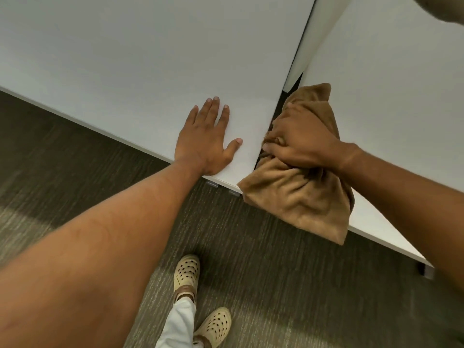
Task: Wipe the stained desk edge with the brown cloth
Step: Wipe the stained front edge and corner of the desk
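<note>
1. Left hand (208,141): laid palm-down on the left bench (150,59), close to its near edge and near corner; fingers (213,106) straight and slightly apart, thumb spread toward the gap, holding nothing.
2. Right hand (301,144): bunched over the cloth (298,197) at the gap (273,124) between the two benches; fingers curled and clamped on a gather of the fabric, fingertips pointing toward the left bench's side edge.
3. Cloth: brown, crumpled, pressed at the gap where the two bench tops meet. One part rises beyond the hand along the edge of the right bench (401,84); the larger part spreads below the hand, draping over the right bench's near corner and hanging past its front edge above the floor (62,159).
4. Benches: two white tops set side by side, parted by a narrow dark gap; a white upright panel (311,38) runs along the gap farther back. No stain can be made out on the edges.
5. Floor: grey-brown streaked carpet. Two cream perforated clogs (187,271) and a pale trouser leg (179,322) show at the bottom centre.
</note>
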`<control>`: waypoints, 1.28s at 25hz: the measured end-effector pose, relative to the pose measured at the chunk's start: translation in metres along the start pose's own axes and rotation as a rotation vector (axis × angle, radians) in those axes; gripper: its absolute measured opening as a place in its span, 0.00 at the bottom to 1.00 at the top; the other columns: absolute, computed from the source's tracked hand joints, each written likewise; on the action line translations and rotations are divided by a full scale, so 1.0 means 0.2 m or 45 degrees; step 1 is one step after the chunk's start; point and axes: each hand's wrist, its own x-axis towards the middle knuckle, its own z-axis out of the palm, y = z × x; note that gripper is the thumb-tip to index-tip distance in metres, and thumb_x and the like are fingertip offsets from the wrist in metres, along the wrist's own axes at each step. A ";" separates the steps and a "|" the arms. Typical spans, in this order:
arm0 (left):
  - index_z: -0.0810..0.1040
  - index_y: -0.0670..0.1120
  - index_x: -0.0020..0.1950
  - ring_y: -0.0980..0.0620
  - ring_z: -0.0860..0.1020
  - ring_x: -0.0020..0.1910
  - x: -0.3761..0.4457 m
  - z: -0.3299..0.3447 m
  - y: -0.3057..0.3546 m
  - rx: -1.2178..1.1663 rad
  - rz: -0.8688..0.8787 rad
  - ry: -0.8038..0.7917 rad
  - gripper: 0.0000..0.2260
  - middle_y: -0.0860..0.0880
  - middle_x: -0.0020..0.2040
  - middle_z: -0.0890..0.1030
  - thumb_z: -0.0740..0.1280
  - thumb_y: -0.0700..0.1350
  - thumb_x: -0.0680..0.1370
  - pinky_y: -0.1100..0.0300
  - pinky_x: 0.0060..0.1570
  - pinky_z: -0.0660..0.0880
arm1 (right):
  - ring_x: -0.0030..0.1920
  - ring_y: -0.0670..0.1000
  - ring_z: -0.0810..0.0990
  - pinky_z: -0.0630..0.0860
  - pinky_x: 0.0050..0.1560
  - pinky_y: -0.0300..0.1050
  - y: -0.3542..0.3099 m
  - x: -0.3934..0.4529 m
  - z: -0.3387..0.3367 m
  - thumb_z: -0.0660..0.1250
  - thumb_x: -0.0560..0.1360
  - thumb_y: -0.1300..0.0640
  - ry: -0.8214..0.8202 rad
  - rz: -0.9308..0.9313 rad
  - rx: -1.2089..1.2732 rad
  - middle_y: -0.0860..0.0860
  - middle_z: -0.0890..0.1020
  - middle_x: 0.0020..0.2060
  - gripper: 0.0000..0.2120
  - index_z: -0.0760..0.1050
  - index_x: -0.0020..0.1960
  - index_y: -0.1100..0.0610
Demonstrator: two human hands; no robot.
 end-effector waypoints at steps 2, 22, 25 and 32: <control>0.43 0.45 0.81 0.46 0.43 0.80 0.00 0.00 0.00 0.003 -0.001 -0.002 0.36 0.42 0.82 0.44 0.43 0.66 0.79 0.48 0.78 0.43 | 0.42 0.50 0.78 0.72 0.58 0.52 -0.10 -0.11 0.03 0.52 0.78 0.37 0.005 -0.081 0.027 0.47 0.83 0.40 0.23 0.82 0.45 0.47; 0.41 0.46 0.81 0.46 0.41 0.80 0.00 0.00 0.00 -0.013 -0.002 -0.036 0.36 0.42 0.81 0.42 0.40 0.66 0.79 0.47 0.78 0.42 | 0.81 0.47 0.42 0.43 0.79 0.62 0.02 -0.68 0.28 0.44 0.81 0.39 0.191 0.431 0.168 0.44 0.47 0.81 0.28 0.44 0.79 0.39; 0.41 0.45 0.81 0.46 0.40 0.80 0.00 0.00 0.00 -0.021 -0.007 -0.045 0.37 0.42 0.81 0.42 0.40 0.66 0.79 0.47 0.78 0.42 | 0.80 0.47 0.38 0.39 0.79 0.60 0.06 -0.59 0.25 0.42 0.81 0.37 0.214 0.614 0.277 0.44 0.42 0.80 0.27 0.38 0.78 0.35; 0.40 0.45 0.80 0.45 0.40 0.80 0.00 0.00 0.01 -0.006 -0.012 -0.051 0.37 0.41 0.81 0.41 0.39 0.66 0.78 0.46 0.78 0.42 | 0.81 0.53 0.43 0.35 0.78 0.56 0.12 -0.22 0.14 0.46 0.82 0.39 0.303 0.825 0.343 0.51 0.47 0.81 0.29 0.44 0.80 0.47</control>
